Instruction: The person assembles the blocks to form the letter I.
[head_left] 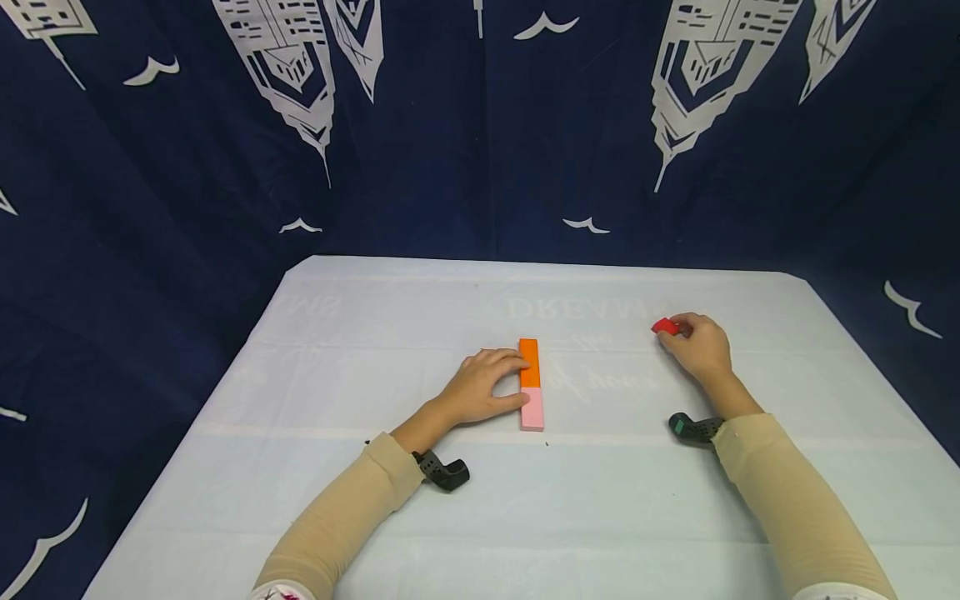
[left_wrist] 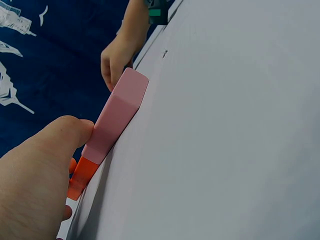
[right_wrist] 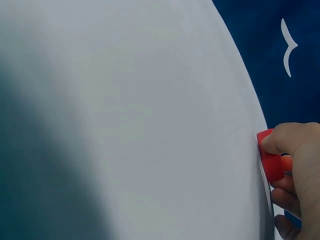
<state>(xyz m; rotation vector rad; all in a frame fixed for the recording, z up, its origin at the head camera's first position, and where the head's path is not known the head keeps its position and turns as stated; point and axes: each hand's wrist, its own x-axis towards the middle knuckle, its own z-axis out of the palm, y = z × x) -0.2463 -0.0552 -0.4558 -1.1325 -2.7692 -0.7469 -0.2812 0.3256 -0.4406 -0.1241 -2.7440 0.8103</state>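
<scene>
An orange block [head_left: 528, 354] and a pink block [head_left: 532, 412] lie end to end, touching, in one line near the middle of the table. From the left, my left hand [head_left: 483, 387] touches them, thumb at the pink block and fingers at the orange one. The left wrist view shows the thumb against the side of the pink block [left_wrist: 117, 112], with the orange block [left_wrist: 82, 177] beyond. Farther right, my right hand [head_left: 701, 346] pinches a small red block [head_left: 665, 326] between thumb and fingers. In the right wrist view the red block [right_wrist: 270, 157] shows its long side.
A white cloth [head_left: 480, 517] covers the table. Dark blue fabric with pale printed shapes [head_left: 487, 150] hangs behind it. Black devices are worn on the left wrist [head_left: 444, 472] and the right wrist [head_left: 693, 428]. A tiny dark speck [head_left: 547, 444] lies below the pink block.
</scene>
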